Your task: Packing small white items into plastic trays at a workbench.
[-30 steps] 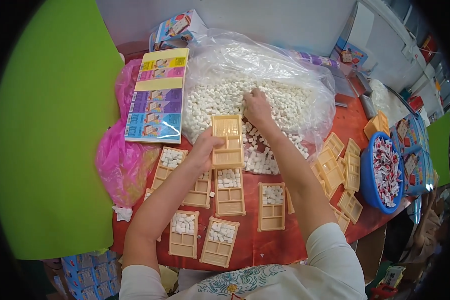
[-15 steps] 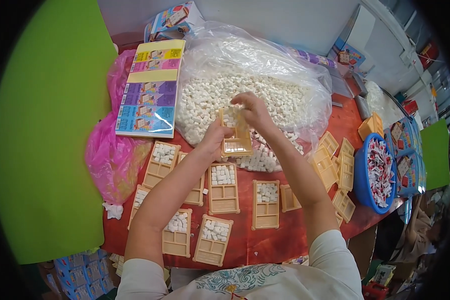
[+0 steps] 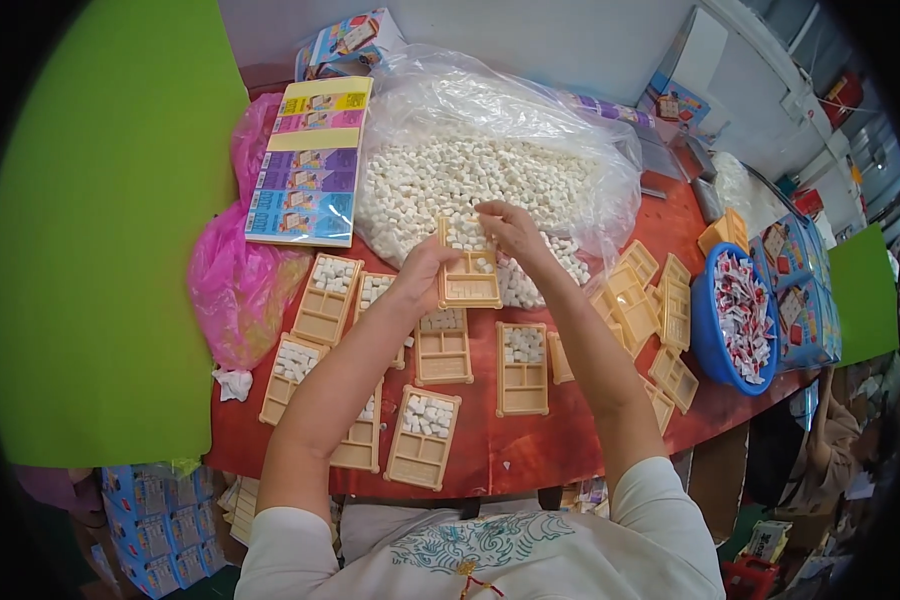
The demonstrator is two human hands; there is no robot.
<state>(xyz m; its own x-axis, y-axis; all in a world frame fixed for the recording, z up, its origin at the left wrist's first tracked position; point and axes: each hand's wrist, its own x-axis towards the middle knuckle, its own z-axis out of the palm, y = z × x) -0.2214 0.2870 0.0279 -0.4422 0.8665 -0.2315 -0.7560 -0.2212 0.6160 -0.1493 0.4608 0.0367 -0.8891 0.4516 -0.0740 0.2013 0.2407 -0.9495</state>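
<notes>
My left hand [image 3: 425, 273] grips the left edge of a tan plastic compartment tray [image 3: 471, 292], thumb over its side, held above the table. Small white cubes [image 3: 467, 236] fill much of its far compartment, and one or two lie in a middle one. At the far right corner of this tray is my right hand [image 3: 513, 230], its fingers curled together by the cubes; what they hold, if anything, is hidden. Just beyond lies a heap of white cubes [image 3: 450, 175] in a large open clear plastic bag [image 3: 420, 85].
Nearer me, several similar trays [image 3: 422, 438] with cubes in their far compartments lie on the red table cover [image 3: 480, 455]. Empty trays [image 3: 630, 305] pile up at right, beside a blue basin [image 3: 705, 330] of small packets. A printed sheet stack [image 3: 305, 170] and pink bag [image 3: 232, 300] sit left.
The held tray looks flatter to view, and one or two cubes now show in its middle compartment. My right hand has come slightly lower and right. The whole view has shifted a little.
</notes>
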